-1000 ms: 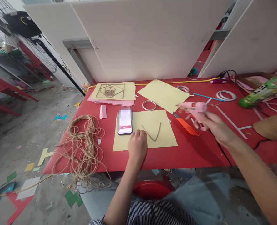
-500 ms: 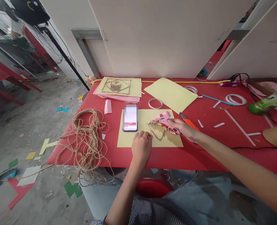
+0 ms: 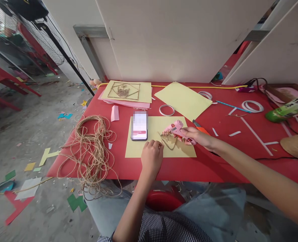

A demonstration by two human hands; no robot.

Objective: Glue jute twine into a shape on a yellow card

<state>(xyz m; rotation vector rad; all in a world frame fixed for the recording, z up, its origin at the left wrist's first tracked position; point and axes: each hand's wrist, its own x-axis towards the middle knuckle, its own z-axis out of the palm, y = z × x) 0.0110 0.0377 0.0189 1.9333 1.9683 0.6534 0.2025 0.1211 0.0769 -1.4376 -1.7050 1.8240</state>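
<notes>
My right hand (image 3: 191, 135) is wrapped round a pink hot glue gun (image 3: 176, 128), its nozzle pointing left and down over a pale yellow sheet (image 3: 136, 150). Beneath the nozzle, a twine shape (image 3: 171, 148) lies on that sheet, partly covered by the gun. My left hand (image 3: 152, 153) rests at the sheet's front part with its fingers curled in; whether anything is in them is hidden. Just beyond the left hand, a phone (image 3: 139, 126) with a lit, blurred screen lies on the sheet.
Loose jute twine (image 3: 94, 151) heaps at the table's left edge and hangs over it. Behind lie a sheet with a twine picture (image 3: 123, 91), another yellow sheet (image 3: 182, 99) and a white ring (image 3: 166, 110). An orange-handled cutter (image 3: 200, 127) lies close to the right hand.
The glue gun has shifted very slightly to the right over the twine shape. The left hand holds its pose; the whole view has moved a little.
</notes>
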